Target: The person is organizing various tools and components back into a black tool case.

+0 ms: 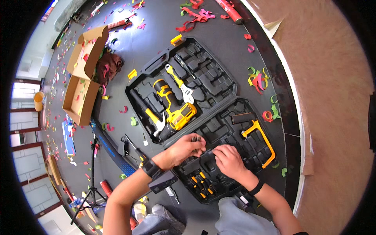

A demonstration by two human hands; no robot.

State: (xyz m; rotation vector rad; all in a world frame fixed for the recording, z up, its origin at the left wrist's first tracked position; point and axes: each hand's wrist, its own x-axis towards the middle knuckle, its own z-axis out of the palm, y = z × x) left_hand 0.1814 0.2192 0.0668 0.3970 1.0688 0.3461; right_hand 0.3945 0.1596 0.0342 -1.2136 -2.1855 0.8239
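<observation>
My left hand [188,148] is curled around several small dark metal pieces [195,139], too small to name surely. Close beside it, my right hand [230,162] has its thumb and fingertips together; whether they pinch something cannot be made out. Both hands are over the lower half of an open black plastic tool case [211,129]. Small screwdrivers [202,185] with orange and black handles and a yellow hacksaw frame [265,144] lie in this half. The other half holds a yellow cordless drill [179,114], an adjustable wrench [180,83], a claw hammer [149,114] and a utility knife [184,65].
An open cardboard box [83,85] stands at the left. A black tripod [92,164], a charger [123,147], a long screwdriver [135,148] and a black battery pack [163,181] are near my left arm. Paper streamers [258,80] litter the dark floor. Red tubes [232,13] lie farther off.
</observation>
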